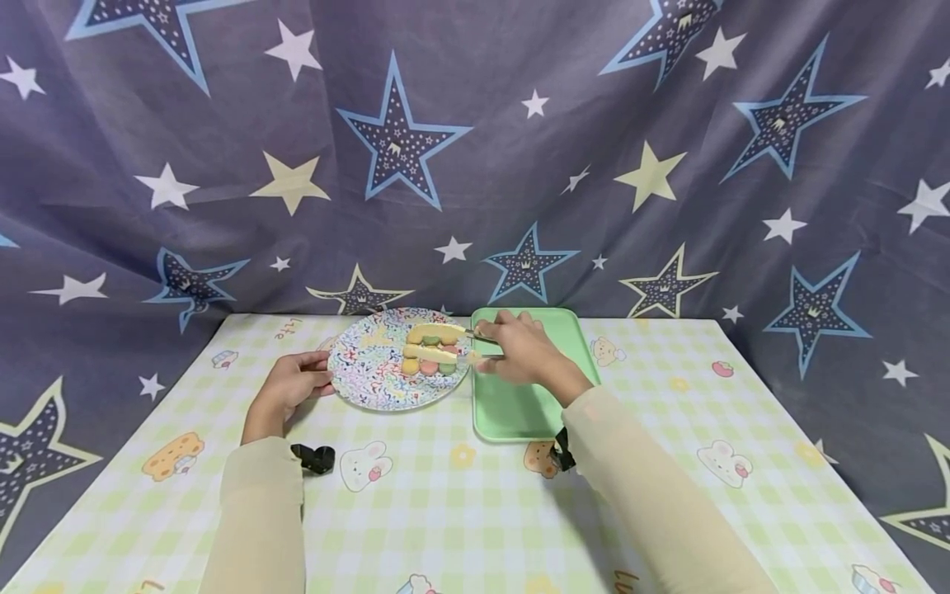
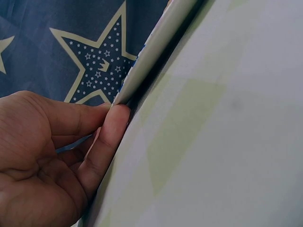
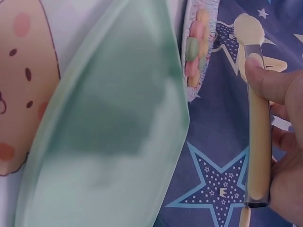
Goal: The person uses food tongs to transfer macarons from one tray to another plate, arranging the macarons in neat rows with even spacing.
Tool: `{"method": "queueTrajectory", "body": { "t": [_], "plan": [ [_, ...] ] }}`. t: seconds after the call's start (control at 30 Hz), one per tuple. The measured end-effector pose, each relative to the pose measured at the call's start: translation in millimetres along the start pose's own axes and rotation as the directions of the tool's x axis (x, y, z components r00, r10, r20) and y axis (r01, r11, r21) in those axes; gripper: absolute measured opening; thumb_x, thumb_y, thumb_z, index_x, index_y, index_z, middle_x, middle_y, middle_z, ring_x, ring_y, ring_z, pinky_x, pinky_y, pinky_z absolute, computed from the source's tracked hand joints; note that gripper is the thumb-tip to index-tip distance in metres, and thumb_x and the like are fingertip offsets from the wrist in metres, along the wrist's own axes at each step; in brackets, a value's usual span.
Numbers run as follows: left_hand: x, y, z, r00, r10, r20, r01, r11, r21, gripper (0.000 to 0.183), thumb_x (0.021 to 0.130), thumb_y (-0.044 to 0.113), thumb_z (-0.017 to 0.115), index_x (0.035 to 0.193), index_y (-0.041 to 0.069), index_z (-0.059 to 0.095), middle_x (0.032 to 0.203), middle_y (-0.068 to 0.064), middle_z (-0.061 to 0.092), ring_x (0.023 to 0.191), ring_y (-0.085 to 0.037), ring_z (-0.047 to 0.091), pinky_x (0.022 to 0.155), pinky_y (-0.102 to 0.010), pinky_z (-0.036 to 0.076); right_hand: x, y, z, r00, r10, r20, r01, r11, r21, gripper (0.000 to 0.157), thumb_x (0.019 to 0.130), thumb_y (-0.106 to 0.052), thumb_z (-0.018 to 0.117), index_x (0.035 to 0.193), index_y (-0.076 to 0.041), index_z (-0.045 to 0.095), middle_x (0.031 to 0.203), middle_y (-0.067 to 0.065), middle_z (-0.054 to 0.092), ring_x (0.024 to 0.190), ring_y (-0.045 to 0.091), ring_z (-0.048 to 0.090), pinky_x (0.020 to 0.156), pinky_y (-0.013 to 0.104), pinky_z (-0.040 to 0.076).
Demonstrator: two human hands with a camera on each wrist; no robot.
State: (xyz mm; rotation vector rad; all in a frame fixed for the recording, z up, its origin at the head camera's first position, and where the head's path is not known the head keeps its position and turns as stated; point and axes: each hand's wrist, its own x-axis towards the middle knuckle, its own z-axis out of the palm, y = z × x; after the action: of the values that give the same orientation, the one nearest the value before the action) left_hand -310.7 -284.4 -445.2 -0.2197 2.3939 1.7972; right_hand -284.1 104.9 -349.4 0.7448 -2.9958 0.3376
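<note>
A round plate with multicoloured speckles (image 1: pixel 371 388) lies at the back of the table. Several pastel macarons (image 1: pixel 429 368) sit close together on its right half, in yellow, pink and green. My left hand (image 1: pixel 291 384) pinches the plate's left rim (image 2: pixel 142 71) between thumb and fingers. In my right hand (image 1: pixel 524 351) is a pair of tongs (image 1: pixel 439 332) with pale yellow ends and metal-looking handles. The tong arms are spread, their ends over the macarons; whether they touch any cannot be told. My right thumb lies along one handle (image 3: pixel 259 142) in the right wrist view.
Just right of the plate, a light green rectangular tray (image 1: pixel 512 421) lies under my right hand, with only shadow seen in it. A checked cloth (image 1: pixel 445 528) with cartoon prints covers the table. Behind the table hangs a dark curtain (image 1: pixel 475 198) with stars.
</note>
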Motion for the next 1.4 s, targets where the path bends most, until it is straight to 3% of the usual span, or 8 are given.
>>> {"method": "queueTrajectory", "body": {
  "t": [0.27, 0.47, 0.63, 0.83, 1.13, 1.4],
  "plan": [
    [-0.9, 0.8, 0.2, 1.0, 0.007, -0.003, -0.007, 1.0, 0.003, 0.056, 0.102, -0.006, 0.054, 0.155, -0.006, 0.037, 0.142, -0.022, 0.043, 0.092, -0.01, 0.061, 0.086, -0.027, 0.063, -9.4, 11.8, -10.0, 0.998, 0.003, -0.062, -0.002, 1.0, 0.015, 0.066, 0.094, -0.042, 0.075, 0.152, -0.019, 0.053, 0.12, 0.009, 0.055, 0.099, 0.028, 0.045, 0.084, 0.04, 0.043],
    [-0.1, 0.0, -0.3, 1.0, 0.008, 0.012, -0.008, 1.0, -0.008, 0.057, 0.102, -0.006, 0.054, 0.155, -0.006, 0.036, 0.143, -0.022, 0.041, 0.095, -0.011, 0.06, 0.086, -0.026, 0.063, -21.1, 24.4, -18.2, 0.994, 0.01, -0.111, 0.0, 0.996, 0.09, 0.067, 0.095, -0.039, 0.074, 0.152, -0.012, 0.052, 0.119, 0.011, 0.054, 0.096, 0.03, 0.044, 0.082, 0.043, 0.042],
    [0.2, -0.4, 0.3, 1.0, 0.007, 0.017, -0.006, 1.0, -0.012, 0.057, 0.102, -0.006, 0.055, 0.155, -0.005, 0.036, 0.143, -0.022, 0.041, 0.098, -0.012, 0.059, 0.086, -0.027, 0.063, -33.7, 34.5, -25.3, 0.988, 0.053, -0.142, -0.03, 0.987, 0.159, 0.068, 0.094, -0.036, 0.075, 0.153, -0.012, 0.051, 0.126, 0.016, 0.052, 0.102, 0.035, 0.043, 0.092, 0.051, 0.041],
    [2.1, -2.6, -0.8, 1.0, 0.011, 0.002, -0.011, 1.0, -0.016, 0.056, 0.101, -0.006, 0.055, 0.155, -0.005, 0.038, 0.141, -0.022, 0.043, 0.095, -0.01, 0.06, 0.086, -0.026, 0.063, -45.7, 49.3, -29.2, 0.978, 0.114, -0.174, -0.078, 0.976, 0.202, 0.071, 0.092, -0.036, 0.078, 0.153, -0.012, 0.05, 0.127, 0.017, 0.052, 0.105, 0.036, 0.042, 0.095, 0.052, 0.039],
    [2.8, -5.3, -1.4, 1.0, 0.017, 0.003, -0.017, 1.0, -0.007, 0.056, 0.101, -0.006, 0.055, 0.154, -0.006, 0.038, 0.139, -0.021, 0.044, 0.095, -0.012, 0.06, 0.085, -0.026, 0.063, -67.4, 86.8, -28.7, 0.968, 0.203, -0.146, -0.156, 0.946, 0.285, 0.084, 0.092, -0.035, 0.078, 0.158, -0.003, 0.037, 0.133, 0.026, 0.043, 0.11, 0.041, 0.037, 0.094, 0.06, 0.036],
    [0.4, -2.4, -1.2, 1.0, 0.01, 0.0, -0.01, 1.0, -0.004, 0.057, 0.102, -0.005, 0.055, 0.155, -0.004, 0.037, 0.141, -0.021, 0.042, 0.099, -0.013, 0.058, 0.086, -0.026, 0.063, -83.3, 116.5, -24.7, 0.941, 0.306, -0.146, -0.251, 0.918, 0.306, 0.09, 0.092, -0.04, 0.078, 0.157, 0.001, 0.032, 0.14, 0.038, 0.034, 0.121, 0.057, 0.031, 0.098, 0.073, 0.031]
  ]
}}
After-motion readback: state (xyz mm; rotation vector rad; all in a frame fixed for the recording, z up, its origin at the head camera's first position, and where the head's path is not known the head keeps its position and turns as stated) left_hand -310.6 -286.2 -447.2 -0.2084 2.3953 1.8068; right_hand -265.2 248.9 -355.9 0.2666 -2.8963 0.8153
